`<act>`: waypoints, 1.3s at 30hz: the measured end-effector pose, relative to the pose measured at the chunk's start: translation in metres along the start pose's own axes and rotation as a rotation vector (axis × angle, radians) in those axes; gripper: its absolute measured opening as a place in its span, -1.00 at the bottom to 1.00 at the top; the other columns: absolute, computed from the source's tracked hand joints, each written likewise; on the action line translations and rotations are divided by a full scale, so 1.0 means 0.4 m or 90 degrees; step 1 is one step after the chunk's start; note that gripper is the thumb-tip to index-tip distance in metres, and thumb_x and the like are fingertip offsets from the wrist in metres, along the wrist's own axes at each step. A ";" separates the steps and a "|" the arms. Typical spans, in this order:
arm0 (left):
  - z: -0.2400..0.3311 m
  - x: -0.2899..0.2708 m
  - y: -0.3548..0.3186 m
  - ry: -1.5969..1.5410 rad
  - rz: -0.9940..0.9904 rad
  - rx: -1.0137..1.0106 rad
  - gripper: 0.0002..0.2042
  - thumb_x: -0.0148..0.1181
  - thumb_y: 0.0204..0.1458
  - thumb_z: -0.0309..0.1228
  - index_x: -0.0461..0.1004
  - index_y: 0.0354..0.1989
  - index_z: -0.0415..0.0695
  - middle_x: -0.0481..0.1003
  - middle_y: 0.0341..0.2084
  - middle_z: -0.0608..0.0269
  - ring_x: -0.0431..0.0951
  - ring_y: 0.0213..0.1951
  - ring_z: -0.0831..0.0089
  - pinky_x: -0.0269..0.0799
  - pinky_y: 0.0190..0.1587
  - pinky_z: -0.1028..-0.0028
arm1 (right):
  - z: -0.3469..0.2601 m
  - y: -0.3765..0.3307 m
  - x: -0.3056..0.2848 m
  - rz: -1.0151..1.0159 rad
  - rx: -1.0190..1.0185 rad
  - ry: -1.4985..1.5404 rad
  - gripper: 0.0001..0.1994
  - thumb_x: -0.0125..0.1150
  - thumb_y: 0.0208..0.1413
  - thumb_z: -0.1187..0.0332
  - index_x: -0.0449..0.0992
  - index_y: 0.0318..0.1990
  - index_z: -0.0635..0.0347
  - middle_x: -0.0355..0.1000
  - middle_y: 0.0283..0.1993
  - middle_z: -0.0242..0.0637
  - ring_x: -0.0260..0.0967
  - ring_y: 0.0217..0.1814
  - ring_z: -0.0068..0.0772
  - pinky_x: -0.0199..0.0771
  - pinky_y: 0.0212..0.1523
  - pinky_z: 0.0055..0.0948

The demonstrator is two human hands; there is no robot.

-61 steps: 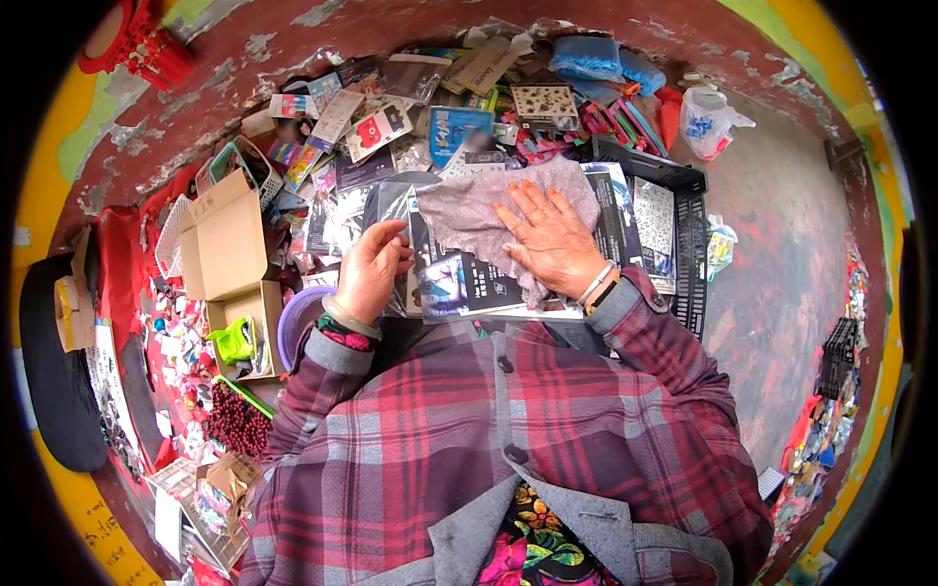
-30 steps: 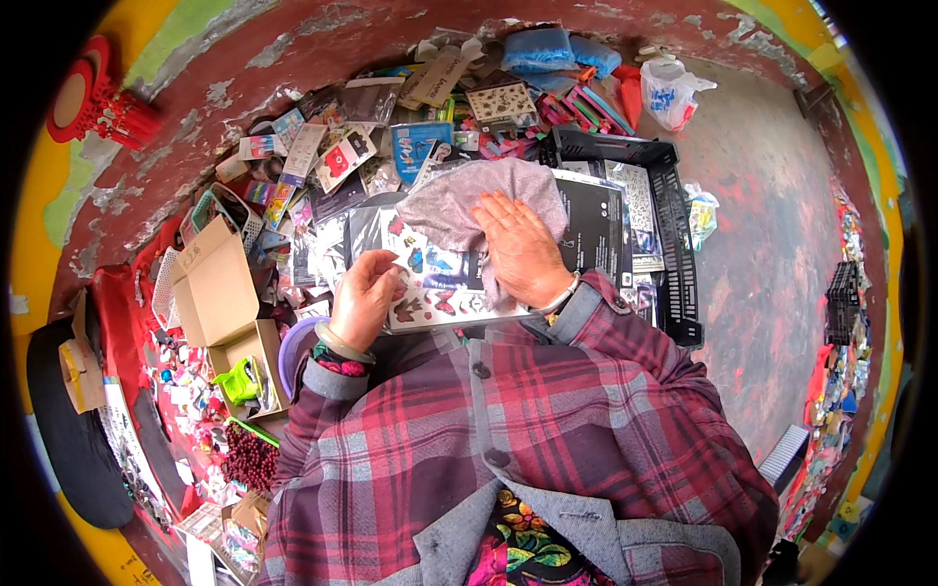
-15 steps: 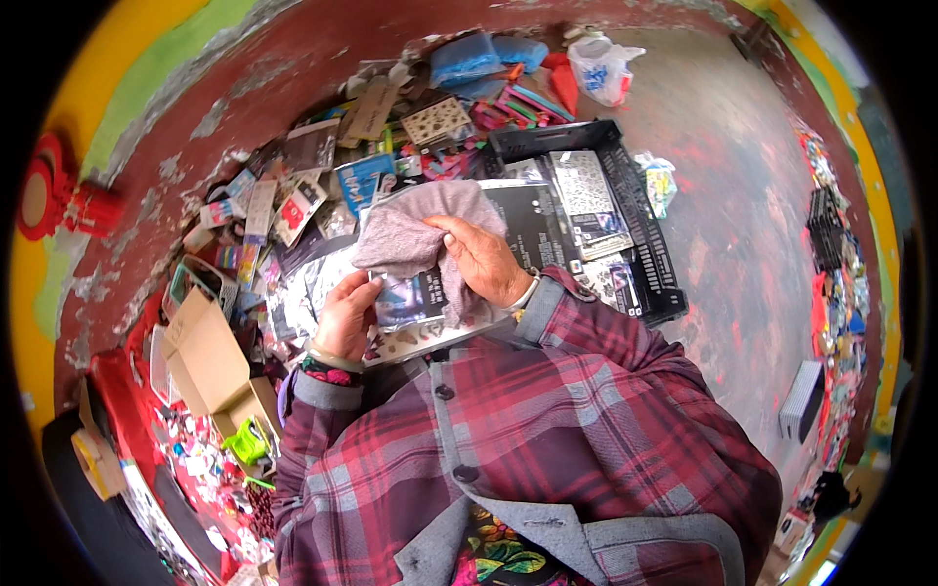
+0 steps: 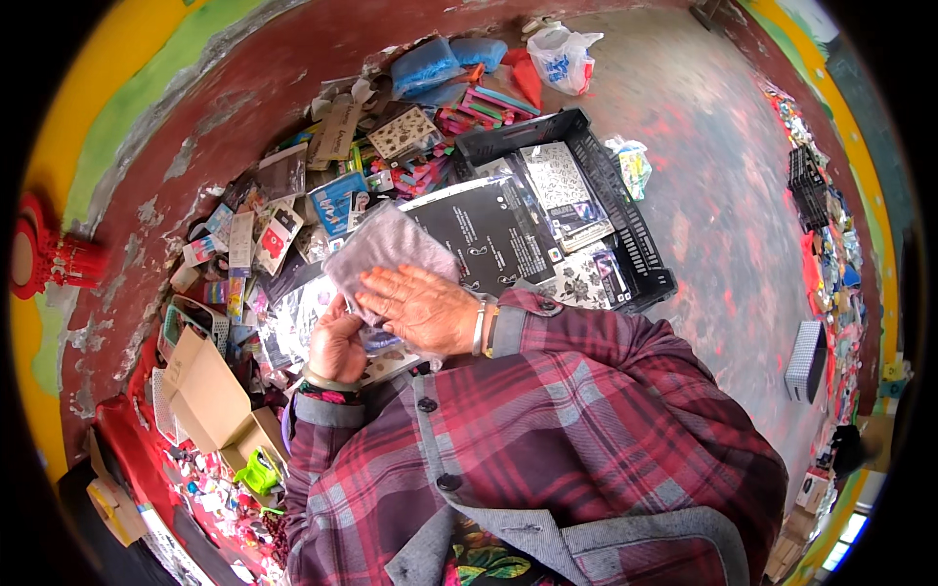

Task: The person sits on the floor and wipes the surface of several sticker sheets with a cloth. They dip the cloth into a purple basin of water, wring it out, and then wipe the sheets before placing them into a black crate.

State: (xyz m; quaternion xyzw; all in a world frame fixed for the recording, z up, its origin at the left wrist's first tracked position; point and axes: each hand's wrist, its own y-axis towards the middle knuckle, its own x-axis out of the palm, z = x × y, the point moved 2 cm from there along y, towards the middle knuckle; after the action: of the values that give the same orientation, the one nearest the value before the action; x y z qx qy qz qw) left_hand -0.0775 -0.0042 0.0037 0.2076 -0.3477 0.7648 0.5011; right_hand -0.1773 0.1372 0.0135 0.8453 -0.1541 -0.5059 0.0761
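Cloth [image 4: 396, 249]: grey-pink, folded, lying across the left end of the black sheet [image 4: 479, 230], left of the crate [image 4: 635, 237]; a loose fold could ruck up under your palm.
Right hand [image 4: 418, 308]: palm down on the cloth, fingers nearly straight, gripping nothing; too much weight here could crease the sheet or push it askew.
Left hand [image 4: 339, 342]: thumb and fingers drawn in at the cloth's near left corner; whether you pinch cloth or sheet, I cannot tell. A weak hold could let the sheet swing.
Bracelet [image 4: 479, 327]: close to the sheet's near edge, where it could catch.
Patterned sheets [image 4: 562, 186]: inside the crate's right wall; your sleeve [image 4: 532, 322] could nudge the nearest.
Packets [image 4: 278, 237]: heaped left of the cloth; a leftward slip could scatter them.
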 end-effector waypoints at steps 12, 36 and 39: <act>0.056 -0.023 -0.139 0.005 0.114 0.088 -0.58 -0.15 0.00 -0.78 0.25 0.09 -0.34 0.43 -0.04 0.10 0.47 -0.04 0.38 0.36 0.09 0.44 | 0.088 -0.009 -0.060 0.020 0.166 -0.178 -0.51 -0.03 0.16 0.09 0.24 0.25 -0.09 0.10 0.34 -0.21 -0.05 0.42 -0.25 -0.32 0.34 0.05; 0.032 -0.075 -0.230 0.031 0.176 0.197 -0.49 -0.09 0.00 -0.75 0.17 0.20 -0.26 0.36 0.05 0.16 0.38 0.05 0.40 0.27 0.11 0.42 | 0.279 -0.067 -0.279 0.330 0.408 0.001 -0.77 -0.03 0.18 0.40 0.45 -0.04 0.15 0.49 -0.28 -0.12 0.48 -0.28 -0.24 0.44 -0.29 -0.36; 0.030 -0.090 -0.221 0.010 0.208 0.196 -0.56 -0.02 0.05 -0.68 0.20 0.16 -0.26 0.40 -0.02 0.18 0.40 0.01 0.42 0.29 0.10 0.43 | 0.256 -0.055 -0.343 0.438 0.317 -0.026 -0.75 -0.03 0.21 0.40 0.44 0.00 0.17 0.50 -0.28 -0.14 0.46 -0.38 -0.38 0.41 -0.36 -0.42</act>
State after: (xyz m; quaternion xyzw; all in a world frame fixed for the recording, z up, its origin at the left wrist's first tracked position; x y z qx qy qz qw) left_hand 0.0176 -0.0127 0.0163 0.2166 -0.2517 0.8814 0.3359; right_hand -0.3239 0.2068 0.0726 0.7269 -0.5461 -0.4153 0.0306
